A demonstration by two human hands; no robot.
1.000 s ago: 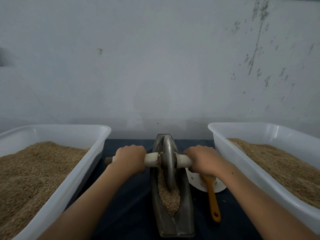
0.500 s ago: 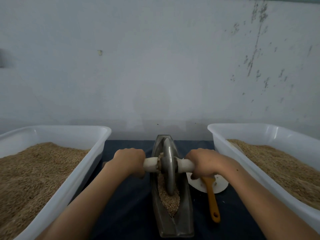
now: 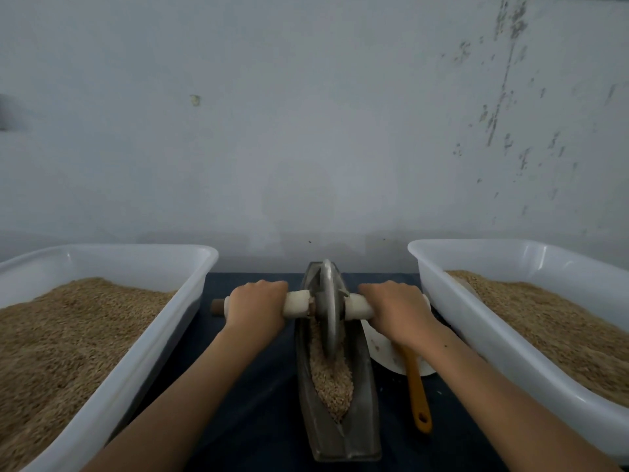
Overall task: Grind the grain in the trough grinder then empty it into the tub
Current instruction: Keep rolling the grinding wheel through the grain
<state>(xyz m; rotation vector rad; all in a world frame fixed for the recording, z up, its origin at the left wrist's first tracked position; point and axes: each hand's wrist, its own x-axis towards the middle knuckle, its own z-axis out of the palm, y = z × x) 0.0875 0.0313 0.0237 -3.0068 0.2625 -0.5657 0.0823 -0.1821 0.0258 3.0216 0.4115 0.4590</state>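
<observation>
Since half a second back the wheel [image 3: 329, 308] has rolled toward the far end of the trough [image 3: 340, 434], and both hands went forward with it. Grip is tight on both sides: the left hand [image 3: 256, 310] is wrapped around the pale handle [image 3: 296, 303] left of the wheel, and the right hand [image 3: 396, 310] is wrapped around the matching stub on the other side, knuckles up. A brown end of the axle pokes out past the left fist.

The wheel stands upright on edge in the metal trough, near its far tip. Grain [image 3: 332, 383] lies in the groove from under the wheel back toward the near end, piled thickest in the middle.

Just right of the trough, partly hidden under the right wrist, is a white scoop [image 3: 384, 356] with an orange handle [image 3: 417, 393] pointing toward the person. It all sits on a dark blue desk [image 3: 258, 403].

Either side has a big white tub holding grain, the left tub [image 3: 143, 356] and the right tub [image 3: 476, 328]. The right one is very close to the right hand and forearm. A scuffed pale wall [image 3: 306, 131] sits behind everything.
</observation>
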